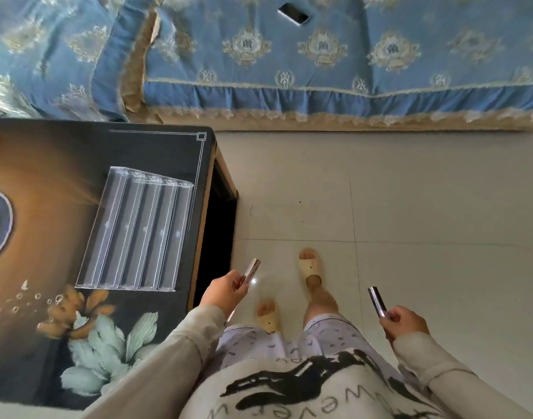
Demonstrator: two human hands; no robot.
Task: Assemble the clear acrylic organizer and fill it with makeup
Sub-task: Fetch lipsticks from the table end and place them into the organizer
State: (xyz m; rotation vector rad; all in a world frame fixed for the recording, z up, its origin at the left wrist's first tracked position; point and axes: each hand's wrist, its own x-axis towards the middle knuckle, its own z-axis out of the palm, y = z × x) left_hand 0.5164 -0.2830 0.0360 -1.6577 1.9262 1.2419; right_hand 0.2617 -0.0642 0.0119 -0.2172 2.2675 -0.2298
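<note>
Soft even daylight, a glare spot on the floor tiles [254,281], wide-angle bending and blur at edges.

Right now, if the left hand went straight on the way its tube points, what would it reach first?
Likely nothing nearby. The left hand and its tube aim over bare floor toward the bed frill, missing the clear organizer on the table to its left. Depth is unclear.

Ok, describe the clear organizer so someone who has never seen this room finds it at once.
Start at the dark flower-printed table on the left of the picture. Near its right edge sits the clear acrylic organizer, stepped into five long parallel rows. It is the only see-through thing there.
</note>
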